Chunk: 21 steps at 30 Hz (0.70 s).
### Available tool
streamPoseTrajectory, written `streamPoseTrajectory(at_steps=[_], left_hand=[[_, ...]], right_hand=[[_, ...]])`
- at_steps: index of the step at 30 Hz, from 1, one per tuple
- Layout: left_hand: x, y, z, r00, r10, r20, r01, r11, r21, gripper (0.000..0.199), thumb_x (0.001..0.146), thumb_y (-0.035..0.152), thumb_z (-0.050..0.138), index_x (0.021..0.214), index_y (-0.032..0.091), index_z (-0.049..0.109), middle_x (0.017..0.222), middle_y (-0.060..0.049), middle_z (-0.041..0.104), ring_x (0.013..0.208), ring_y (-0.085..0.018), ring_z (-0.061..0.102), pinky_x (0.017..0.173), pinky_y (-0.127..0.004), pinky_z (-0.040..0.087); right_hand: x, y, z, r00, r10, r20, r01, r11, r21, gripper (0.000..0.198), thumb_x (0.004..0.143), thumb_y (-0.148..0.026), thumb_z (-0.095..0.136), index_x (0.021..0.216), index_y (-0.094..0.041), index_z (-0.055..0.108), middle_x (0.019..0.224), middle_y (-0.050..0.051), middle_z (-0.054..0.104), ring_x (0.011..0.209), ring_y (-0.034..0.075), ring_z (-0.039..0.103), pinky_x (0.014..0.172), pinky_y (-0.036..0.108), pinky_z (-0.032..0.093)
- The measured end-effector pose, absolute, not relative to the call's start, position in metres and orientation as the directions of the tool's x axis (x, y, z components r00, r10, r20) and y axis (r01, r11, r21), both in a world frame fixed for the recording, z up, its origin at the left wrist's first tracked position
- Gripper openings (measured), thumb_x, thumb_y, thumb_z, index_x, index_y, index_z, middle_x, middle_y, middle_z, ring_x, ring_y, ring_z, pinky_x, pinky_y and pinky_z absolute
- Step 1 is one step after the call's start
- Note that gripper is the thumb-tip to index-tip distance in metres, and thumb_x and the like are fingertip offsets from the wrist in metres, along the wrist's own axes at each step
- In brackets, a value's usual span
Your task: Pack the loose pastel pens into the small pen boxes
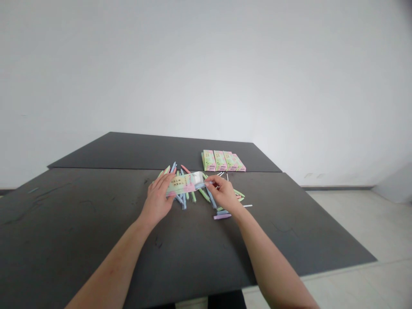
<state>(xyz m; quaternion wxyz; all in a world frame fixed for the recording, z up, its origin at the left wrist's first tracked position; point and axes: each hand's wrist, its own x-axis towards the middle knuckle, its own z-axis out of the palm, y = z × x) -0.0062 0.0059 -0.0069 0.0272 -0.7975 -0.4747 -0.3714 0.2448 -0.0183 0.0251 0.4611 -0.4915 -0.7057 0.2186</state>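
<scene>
My left hand (159,196) is closed round the left end of a small green, yellow and pink printed carton (182,183). The carton lies sideways above the table, its white flap (198,177) open toward the right. At that open end, my right hand (223,192) pinches a blue pen (201,185), which sits partly inside the carton. Pastel pens in green, blue and red lie loose beneath and around both hands. A purple pen (222,216) rests just below my right hand.
Several printed cartons (220,160) like the held one are stacked in a row farther back, right of centre. The dark table (96,240) has a seam across it and meets a white wall. Thin white sticks (247,206) lie right of my right hand.
</scene>
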Motion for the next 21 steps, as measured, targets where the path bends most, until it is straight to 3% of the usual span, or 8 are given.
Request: streamPoseTrajectory(at_steps=[5,10,15,21], left_hand=[[-0.004,0.004,-0.006,0.292,0.751,0.592,0.779,-0.546,0.309,0.061,0.077,0.011,0.053,0.136,0.021,0.043,0.144,-0.010,0.048,0.135,-0.028,0.039,0.110,-0.049,0.033],[-0.002,0.003,-0.004,0.302,0.744,0.596,0.766,-0.561,0.313,0.062,0.077,0.011,0.054,0.137,0.021,0.042,0.144,-0.009,0.047,0.136,-0.027,0.038,0.111,-0.049,0.033],[-0.003,0.001,-0.002,0.284,0.742,0.607,0.770,-0.554,0.316,0.061,0.076,0.010,0.055,0.135,0.020,0.043,0.145,-0.010,0.047,0.136,-0.028,0.038,0.110,-0.050,0.033],[-0.004,0.002,-0.003,0.289,0.743,0.603,0.773,-0.553,0.311,0.061,0.076,0.011,0.056,0.135,0.021,0.043,0.144,-0.010,0.048,0.135,-0.029,0.039,0.110,-0.050,0.033]], right_hand=[[0.237,-0.017,0.017,-0.039,0.902,0.429,0.430,0.403,-0.808,0.019,0.085,-0.037,0.059,0.092,-0.019,0.057,0.066,-0.004,0.055,0.058,0.011,0.049,0.055,0.021,0.037],[0.231,-0.016,0.010,-0.056,0.899,0.433,0.465,0.408,-0.786,0.022,0.083,-0.039,0.064,0.093,-0.019,0.065,0.061,-0.005,0.057,0.055,0.011,0.050,0.055,0.022,0.039],[0.231,-0.020,0.011,-0.114,0.867,0.486,0.514,0.470,-0.718,0.019,0.087,-0.029,0.059,0.098,-0.019,0.071,0.087,0.004,0.072,0.071,0.015,0.063,0.068,0.026,0.047],[0.234,-0.020,0.015,-0.188,0.851,0.491,0.556,0.504,-0.661,0.024,0.085,-0.018,0.055,0.102,-0.020,0.072,0.094,0.005,0.074,0.080,0.017,0.066,0.074,0.028,0.048]])
